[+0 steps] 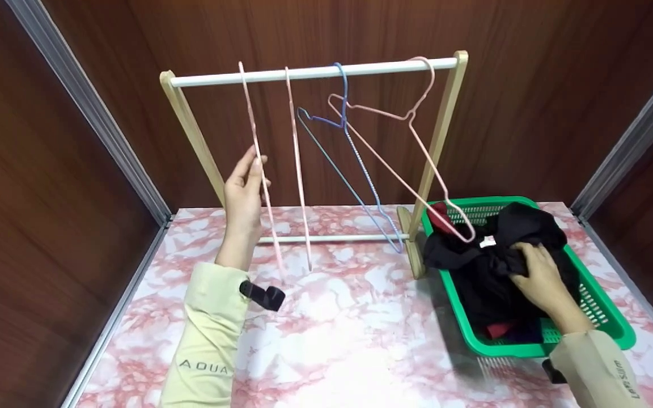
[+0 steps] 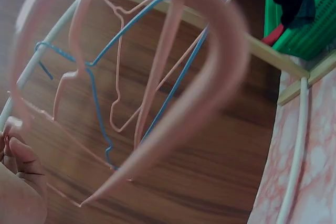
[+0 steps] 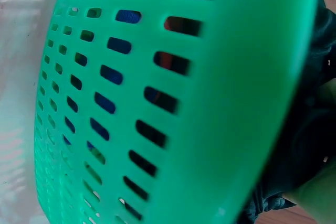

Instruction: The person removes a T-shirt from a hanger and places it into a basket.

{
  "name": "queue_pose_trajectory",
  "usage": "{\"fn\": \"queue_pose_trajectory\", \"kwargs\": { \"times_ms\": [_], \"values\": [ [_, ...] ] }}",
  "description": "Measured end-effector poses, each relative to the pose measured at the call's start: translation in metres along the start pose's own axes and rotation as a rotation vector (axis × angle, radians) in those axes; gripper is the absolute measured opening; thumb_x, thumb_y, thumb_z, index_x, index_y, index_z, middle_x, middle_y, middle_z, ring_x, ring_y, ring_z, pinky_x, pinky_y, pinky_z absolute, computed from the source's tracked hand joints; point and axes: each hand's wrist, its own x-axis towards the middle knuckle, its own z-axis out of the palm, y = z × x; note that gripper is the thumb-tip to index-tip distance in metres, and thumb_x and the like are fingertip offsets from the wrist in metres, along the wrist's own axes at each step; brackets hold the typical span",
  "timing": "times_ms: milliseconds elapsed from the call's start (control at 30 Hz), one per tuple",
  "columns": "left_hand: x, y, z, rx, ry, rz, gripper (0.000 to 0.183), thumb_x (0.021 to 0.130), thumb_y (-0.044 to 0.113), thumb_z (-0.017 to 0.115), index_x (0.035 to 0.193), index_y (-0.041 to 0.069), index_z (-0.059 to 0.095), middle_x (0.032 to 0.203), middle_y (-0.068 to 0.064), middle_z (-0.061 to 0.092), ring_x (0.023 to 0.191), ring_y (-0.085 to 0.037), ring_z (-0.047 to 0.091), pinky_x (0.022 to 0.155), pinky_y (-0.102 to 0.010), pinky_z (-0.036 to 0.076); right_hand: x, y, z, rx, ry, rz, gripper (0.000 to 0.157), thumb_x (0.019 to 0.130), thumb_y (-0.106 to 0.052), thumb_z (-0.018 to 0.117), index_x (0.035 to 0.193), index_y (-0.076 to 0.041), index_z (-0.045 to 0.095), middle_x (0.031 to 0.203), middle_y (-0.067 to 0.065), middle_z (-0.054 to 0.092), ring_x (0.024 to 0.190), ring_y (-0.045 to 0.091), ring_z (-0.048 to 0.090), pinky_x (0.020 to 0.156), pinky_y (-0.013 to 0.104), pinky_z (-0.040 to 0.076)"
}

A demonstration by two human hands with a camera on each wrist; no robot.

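Note:
My left hand pinches the side of the leftmost pink hanger, which hangs from the rack's white rail. In the left wrist view that hanger looms large and blurred, with the fingers at the lower left. Over on the right, my right hand grips a black garment bunched in the green basket. A white label shows on the cloth. The basket wall fills most of the right wrist view and hides much of that hand.
Along the rail hang another pink hanger, a blue hanger and a pink hanger at the right, its lower corner over the basket. Red cloth lies in the basket. Brown panels enclose the marble-patterned table.

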Motion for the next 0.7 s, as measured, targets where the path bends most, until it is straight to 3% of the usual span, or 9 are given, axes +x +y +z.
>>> {"fn": "queue_pose_trajectory", "kwargs": {
  "times_ms": [133, 433, 700],
  "values": [
    [0.008, 0.003, -0.002, 0.013, 0.006, 0.0, 0.04, 0.101, 0.013, 0.043, 0.14, 0.004, 0.046, 0.109, 0.0, 0.058, 0.059, 0.0, 0.044, 0.044, -0.01, 0.033, 0.001, -0.001, 0.0, -0.007, -0.021, 0.002, 0.048, 0.075, 0.008, 0.06, 0.12, 0.014, 0.042, 0.125, 0.043, 0.042, 0.128, 0.064, 0.019, 0.108, 0.068, 0.015],
    [0.015, 0.001, -0.007, 0.056, 0.008, -0.055, 0.042, 0.101, 0.015, 0.042, 0.142, 0.006, 0.043, 0.132, -0.02, 0.053, 0.055, -0.002, 0.045, 0.051, -0.011, 0.037, -0.001, -0.001, 0.001, 0.001, -0.002, -0.012, 0.048, 0.073, 0.007, 0.059, 0.118, 0.013, 0.043, 0.123, 0.043, 0.044, 0.127, 0.064, 0.02, 0.107, 0.069, 0.015],
    [0.017, -0.004, -0.007, 0.049, 0.053, -0.03, 0.04, 0.102, 0.012, 0.041, 0.141, 0.005, 0.045, 0.119, -0.014, 0.058, 0.058, -0.002, 0.044, 0.057, -0.012, 0.039, -0.004, -0.002, -0.013, 0.155, -0.022, 0.019, 0.052, 0.083, -0.016, 0.066, 0.124, 0.008, 0.045, 0.132, 0.036, 0.041, 0.133, 0.058, 0.019, 0.108, 0.069, 0.013]
  ]
}}
